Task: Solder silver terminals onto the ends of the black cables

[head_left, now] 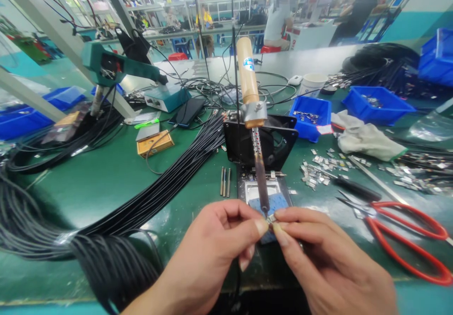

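A soldering iron [259, 168] with a wooden handle is clamped upright, its tip pointing down between my hands. My left hand [226, 239] is closed in a pinch just left of the tip; what lies between its thumb and finger is hidden. From the right, my right hand [318, 253] pinches a small metal connector [272, 218] close below the tip. The fingertips of both hands nearly meet there. Beneath them lies a blue sponge [279, 202] on the black stand base, partly covered by my fingers.
A black fan [283, 140] stands behind the iron. On the left lies a thick bundle of black cables [155, 197]. Red-handled scissors [406, 216], loose metal connectors [314, 175], a glove [371, 140] and blue bins [307, 112] are on the right. People sit farther back.
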A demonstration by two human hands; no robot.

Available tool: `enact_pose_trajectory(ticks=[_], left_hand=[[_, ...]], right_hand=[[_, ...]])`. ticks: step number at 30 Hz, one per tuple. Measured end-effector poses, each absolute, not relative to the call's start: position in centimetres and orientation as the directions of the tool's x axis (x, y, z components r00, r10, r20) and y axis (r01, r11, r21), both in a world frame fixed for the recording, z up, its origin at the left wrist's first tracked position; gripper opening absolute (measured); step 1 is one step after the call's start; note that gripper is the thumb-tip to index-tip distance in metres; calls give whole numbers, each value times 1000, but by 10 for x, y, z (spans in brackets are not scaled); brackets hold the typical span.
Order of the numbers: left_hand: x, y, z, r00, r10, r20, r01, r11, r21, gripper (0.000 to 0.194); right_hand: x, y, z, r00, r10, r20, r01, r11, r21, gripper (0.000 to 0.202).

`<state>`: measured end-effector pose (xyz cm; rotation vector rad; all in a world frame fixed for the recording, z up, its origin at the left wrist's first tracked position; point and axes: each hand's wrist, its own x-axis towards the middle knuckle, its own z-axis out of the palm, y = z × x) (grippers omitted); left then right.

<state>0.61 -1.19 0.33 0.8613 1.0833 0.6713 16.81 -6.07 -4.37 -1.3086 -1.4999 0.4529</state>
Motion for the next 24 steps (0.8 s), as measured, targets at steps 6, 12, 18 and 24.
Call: enact_pose_trajectory(ticks=[6, 12, 18, 24], left_hand=[[6, -12, 3, 351, 807, -475, -73, 530, 845, 21], [7, -11, 2, 354, 790, -500, -111, 567, 816, 18], [6, -11, 2, 368, 784, -500, -135, 577, 805, 17], [6, -11, 1, 377, 784, -494, -142, 576, 805, 17]], right_hand=[[166, -59, -42, 161, 886, 434, 469, 319, -824, 14], [169, -64, -43, 159, 882, 443, 458, 332, -825, 15], [169, -63, -42, 151, 883, 444, 459, 335, -823, 15], [166, -62, -41, 164, 880, 446, 456, 334, -825, 15]])
